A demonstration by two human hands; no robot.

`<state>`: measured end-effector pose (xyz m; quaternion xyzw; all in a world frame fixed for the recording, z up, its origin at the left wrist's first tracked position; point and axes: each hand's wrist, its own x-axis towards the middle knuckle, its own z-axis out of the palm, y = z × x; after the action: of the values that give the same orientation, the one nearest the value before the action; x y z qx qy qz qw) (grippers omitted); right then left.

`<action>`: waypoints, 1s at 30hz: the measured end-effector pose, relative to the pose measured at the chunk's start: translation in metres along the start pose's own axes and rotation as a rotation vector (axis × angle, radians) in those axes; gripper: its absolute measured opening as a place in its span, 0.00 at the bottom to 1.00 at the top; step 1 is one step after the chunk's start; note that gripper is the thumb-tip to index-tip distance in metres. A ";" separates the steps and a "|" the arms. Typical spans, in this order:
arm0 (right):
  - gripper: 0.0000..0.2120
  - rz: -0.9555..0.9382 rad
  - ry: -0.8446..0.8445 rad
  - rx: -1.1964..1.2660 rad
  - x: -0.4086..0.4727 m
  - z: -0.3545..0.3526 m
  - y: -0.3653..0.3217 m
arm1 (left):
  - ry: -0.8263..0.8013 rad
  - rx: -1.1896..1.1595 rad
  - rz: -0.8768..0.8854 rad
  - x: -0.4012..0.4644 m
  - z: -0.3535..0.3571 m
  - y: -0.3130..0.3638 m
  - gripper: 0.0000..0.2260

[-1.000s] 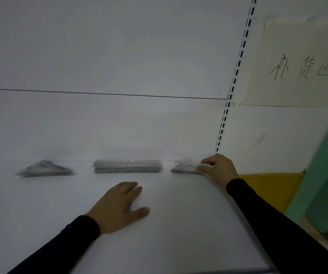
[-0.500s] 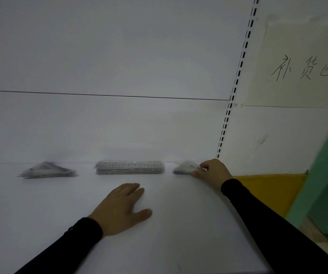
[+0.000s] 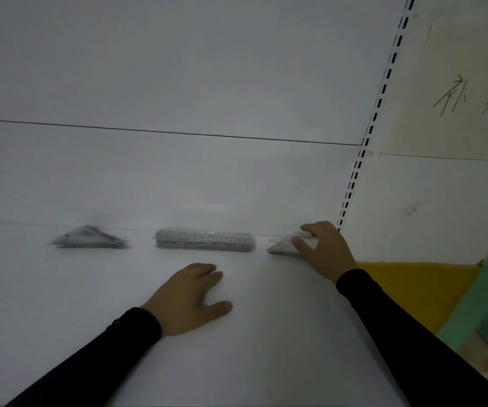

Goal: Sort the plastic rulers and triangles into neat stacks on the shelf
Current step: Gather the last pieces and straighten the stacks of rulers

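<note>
The right hand rests over the right-hand stack of clear plastic triangles at the back right corner of the white shelf, fingers spread and bent down onto it; whether it grips the stack is unclear. The left hand lies flat on the shelf, fingers relaxed, holding nothing. Just beyond it sits a stack of clear plastic rulers, and further left another stack of clear triangles, apart. Both arms wear black sleeves.
</note>
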<state>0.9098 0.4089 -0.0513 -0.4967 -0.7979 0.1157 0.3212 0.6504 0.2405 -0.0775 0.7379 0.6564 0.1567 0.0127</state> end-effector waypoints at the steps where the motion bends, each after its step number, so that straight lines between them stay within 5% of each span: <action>1: 0.20 -0.048 0.027 -0.002 -0.002 0.001 -0.009 | 0.022 -0.001 0.002 -0.001 -0.002 0.001 0.46; 7: 0.25 -0.317 0.016 -0.015 -0.016 0.019 -0.077 | 0.125 0.030 -0.030 -0.032 -0.042 -0.024 0.45; 16: 0.33 -0.555 -0.136 -0.034 -0.055 0.104 -0.234 | 0.259 0.167 -0.227 -0.152 -0.123 -0.150 0.42; 21: 0.28 -0.700 -0.192 -0.025 -0.074 0.165 -0.333 | 0.326 0.198 -0.330 -0.239 -0.168 -0.230 0.36; 30: 0.34 -0.689 -0.275 0.011 -0.098 0.276 -0.500 | 0.373 0.222 -0.501 -0.359 -0.229 -0.358 0.35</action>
<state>0.4074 0.1211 -0.0501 -0.1769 -0.9534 0.0706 0.2339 0.2161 -0.1023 -0.0177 0.5089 0.8216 0.2083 -0.1501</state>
